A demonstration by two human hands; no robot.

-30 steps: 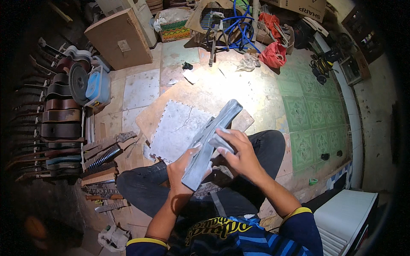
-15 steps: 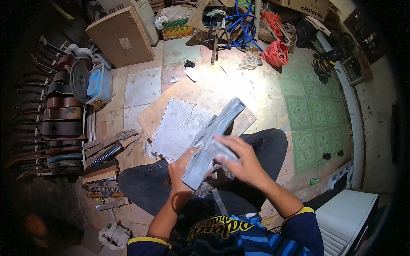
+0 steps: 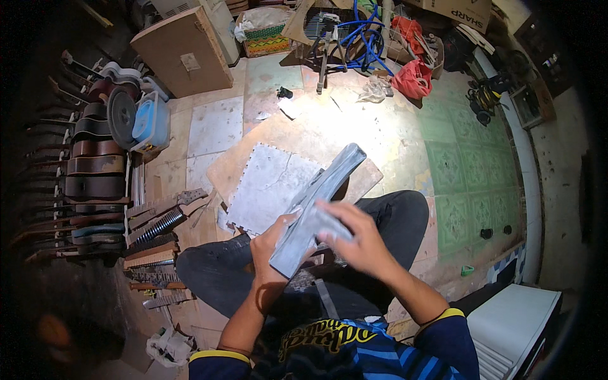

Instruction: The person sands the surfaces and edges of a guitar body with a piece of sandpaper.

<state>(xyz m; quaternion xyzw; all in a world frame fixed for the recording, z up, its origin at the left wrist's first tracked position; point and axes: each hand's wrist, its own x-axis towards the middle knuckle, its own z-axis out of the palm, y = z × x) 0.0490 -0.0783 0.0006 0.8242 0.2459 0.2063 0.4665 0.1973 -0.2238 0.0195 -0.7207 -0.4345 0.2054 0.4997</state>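
Note:
A grey, dust-streaked guitar body [image 3: 310,197] is tilted on edge above my lap, its long side running from lower left to upper right. My left hand [image 3: 269,244] is closed around its lower left part, with pale dust on the fingers. On the other side, my right hand [image 3: 358,234] is bent against the body, slightly blurred. Between its thumb and fingers shows a grey piece [image 3: 330,225]; I cannot tell whether it is a sheet of sandpaper or a projecting part of the body.
A pale foam mat [image 3: 263,190] lies on a brown board [image 3: 237,149] before my crossed legs. Guitar necks and files [image 3: 161,221] lie at left, beside a rack of guitars [image 3: 95,168]. Blue hose [image 3: 364,41] and a red bag [image 3: 413,79] are at the back.
The guitar body and my hands stay in nearly the same place, the right hand blurred in both frames. The whole room has shifted slightly to the right in view.

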